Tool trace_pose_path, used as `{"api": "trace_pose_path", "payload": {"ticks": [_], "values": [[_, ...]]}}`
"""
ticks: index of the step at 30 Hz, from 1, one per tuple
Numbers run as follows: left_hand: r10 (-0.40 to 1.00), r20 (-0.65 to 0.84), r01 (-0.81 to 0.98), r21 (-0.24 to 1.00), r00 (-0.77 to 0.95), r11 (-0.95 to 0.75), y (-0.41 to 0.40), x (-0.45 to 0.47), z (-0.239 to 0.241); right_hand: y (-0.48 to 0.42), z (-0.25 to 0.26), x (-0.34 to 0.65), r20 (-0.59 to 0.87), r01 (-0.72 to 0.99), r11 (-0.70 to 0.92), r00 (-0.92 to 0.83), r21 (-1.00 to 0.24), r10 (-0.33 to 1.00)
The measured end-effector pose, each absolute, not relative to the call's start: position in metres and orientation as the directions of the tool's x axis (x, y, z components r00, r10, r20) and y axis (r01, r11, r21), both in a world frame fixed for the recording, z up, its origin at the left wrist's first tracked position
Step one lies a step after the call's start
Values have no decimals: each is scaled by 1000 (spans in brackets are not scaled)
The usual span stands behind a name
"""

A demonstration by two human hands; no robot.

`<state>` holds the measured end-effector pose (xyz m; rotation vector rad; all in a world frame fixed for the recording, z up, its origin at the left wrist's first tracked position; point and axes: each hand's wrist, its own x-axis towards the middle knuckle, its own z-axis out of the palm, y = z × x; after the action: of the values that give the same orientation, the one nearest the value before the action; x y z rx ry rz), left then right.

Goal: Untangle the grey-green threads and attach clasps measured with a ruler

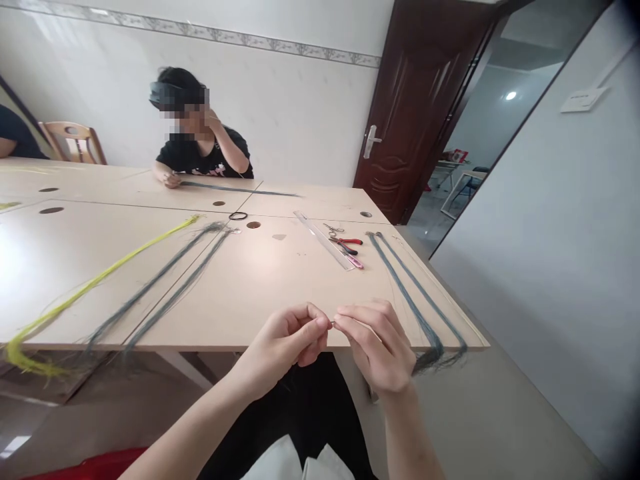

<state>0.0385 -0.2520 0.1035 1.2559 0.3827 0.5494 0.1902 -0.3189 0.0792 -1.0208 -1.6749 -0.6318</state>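
Observation:
My left hand (305,331) and my right hand (375,337) meet fingertip to fingertip just over the table's near edge. Both are closed in a pinch. Between the fingertips shows a tiny dark bit of something, too small to name. On the tabletop to the right of my hands lie two bundles of blue-grey thread (406,293), their ends hanging over the edge. Further left are two more grey-blue thread bundles (165,277) and a yellow thread bundle (115,267), also draping over the near edge.
Beyond my hands lie a clear ruler (323,240), red-and-black-handled pliers (347,245), small scissors (333,231), a pink-handled tool (356,263) and a black ring (239,216). A co-worker (200,143) sits across the table (280,293), holding a thread bundle. A brown door (420,87) stands behind.

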Motion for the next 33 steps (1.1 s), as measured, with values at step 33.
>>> {"api": "trace_pose_path", "payload": {"ticks": [33], "values": [[753, 233, 40, 945, 615, -325, -106, 69, 74, -161, 85, 223, 355, 495, 286, 48, -820, 934]]}}
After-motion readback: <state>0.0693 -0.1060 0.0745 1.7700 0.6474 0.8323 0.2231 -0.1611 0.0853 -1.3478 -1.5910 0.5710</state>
